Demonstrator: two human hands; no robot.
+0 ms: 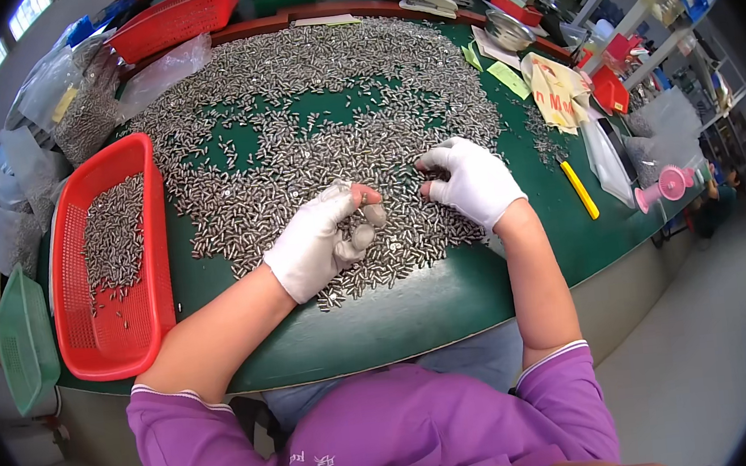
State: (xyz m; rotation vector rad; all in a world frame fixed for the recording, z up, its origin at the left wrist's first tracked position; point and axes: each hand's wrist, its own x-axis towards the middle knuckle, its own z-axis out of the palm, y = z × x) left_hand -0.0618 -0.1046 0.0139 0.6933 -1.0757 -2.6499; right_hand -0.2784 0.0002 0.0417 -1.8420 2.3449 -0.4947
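Small silvery metal pins lie in a wide, loose heap over the green table. My left hand, in a white glove with bare thumb and forefinger tips, is curled above the near part of the heap. Its glove fingertips are grey with dirt. Whatever lies inside those curled fingers is too small to make out. To its right, my right hand, gloved the same way, reaches in over the pins. Its thumb and forefinger are bent but apart, and I see nothing held between them.
A red plastic basket with more pins stands at the left, beside a green basket. Filled plastic bags crowd the far left. On the right lie a yellow-handled cutter, papers and a pink handheld fan.
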